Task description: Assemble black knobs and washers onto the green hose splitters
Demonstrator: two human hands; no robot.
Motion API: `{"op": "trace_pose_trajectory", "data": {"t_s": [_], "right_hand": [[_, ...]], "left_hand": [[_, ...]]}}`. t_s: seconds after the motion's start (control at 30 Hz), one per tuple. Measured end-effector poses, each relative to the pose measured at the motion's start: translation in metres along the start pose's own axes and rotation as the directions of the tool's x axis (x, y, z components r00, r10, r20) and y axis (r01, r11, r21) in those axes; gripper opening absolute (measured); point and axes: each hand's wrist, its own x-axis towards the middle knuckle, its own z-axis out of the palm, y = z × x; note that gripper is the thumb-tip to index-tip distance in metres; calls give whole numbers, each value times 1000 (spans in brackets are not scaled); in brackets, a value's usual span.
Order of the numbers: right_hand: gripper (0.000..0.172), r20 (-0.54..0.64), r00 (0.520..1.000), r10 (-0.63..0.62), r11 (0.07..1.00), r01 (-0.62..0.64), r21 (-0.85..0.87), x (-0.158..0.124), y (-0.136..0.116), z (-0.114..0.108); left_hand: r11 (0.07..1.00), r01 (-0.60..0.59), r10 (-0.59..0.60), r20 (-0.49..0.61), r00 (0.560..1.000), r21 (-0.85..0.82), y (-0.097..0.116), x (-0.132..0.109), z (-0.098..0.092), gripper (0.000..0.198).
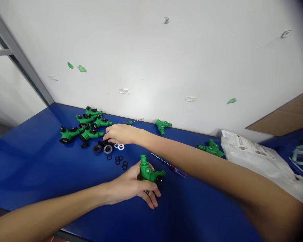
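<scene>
My left hand (137, 185) is closed around a green plastic Y-shaped hose splitter (147, 173), with one outlet pointing up and another to the right. A small black part shows at the lower right of it. My right hand (120, 133) reaches across to the left, its fingers bent down into a group of small black parts (111, 143); whatever lies between the fingertips is hidden. Just below that hand are a black ring collar (97, 148), a grey-lined collar (107, 149) and white washers (120, 147). Several black O-rings (118, 160) lie between the two hands.
Several green splitters with black valves (72, 133) sit at the back left of the blue table (35, 161). Two screwdrivers (179, 172) (133, 122) lie near my right arm. Green splitter bodies (163, 126) (211, 148) rest toward the wall, beside a white plastic bag (257, 158).
</scene>
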Motion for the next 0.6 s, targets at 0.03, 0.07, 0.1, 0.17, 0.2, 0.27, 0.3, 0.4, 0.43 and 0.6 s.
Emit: {"op": "trace_pose_trajectory", "data": {"t_s": [0.03,0.07,0.1,0.17,0.2,0.27,0.3,0.4,0.43,0.6], "right_hand": [[25,-4,1000,3,1000,-3,-8,-1,0,1],[24,-11,1000,8,1000,-8,-15,-1,-1,2],[23,-21,1000,14,1000,-14,-21,-2,-1,3],[24,-48,999,26,999,-27,-28,-3,-3,5],[24,-63,998,30,999,-32,-29,-3,-3,6],[24,-92,995,36,999,-38,-22,-4,-3,8],[24,-103,994,39,999,-40,-14,-5,-3,9],[23,-130,991,41,999,-39,21,-7,-1,12],[23,-140,989,40,999,-35,34,-7,0,12],[21,-152,988,12,997,0,77,-5,-3,8]], "left_hand": [[1000,0,0,-1,1000,-1,0,0,0,47],[1000,2,-2,-4,1000,-1,0,1,0,47],[1000,4,-4,-6,1000,-1,-1,1,0,48],[1000,9,-9,-8,1000,0,0,1,0,50],[1000,10,-10,-8,1000,1,0,1,1,51],[1000,12,-12,-9,1000,5,1,1,1,52],[1000,10,-10,-10,1000,6,1,1,1,51],[1000,6,-6,-10,1000,4,1,0,1,52],[1000,7,-7,-8,1000,1,1,0,1,52],[1000,10,-10,-6,1000,2,-1,2,-2,48]]}}
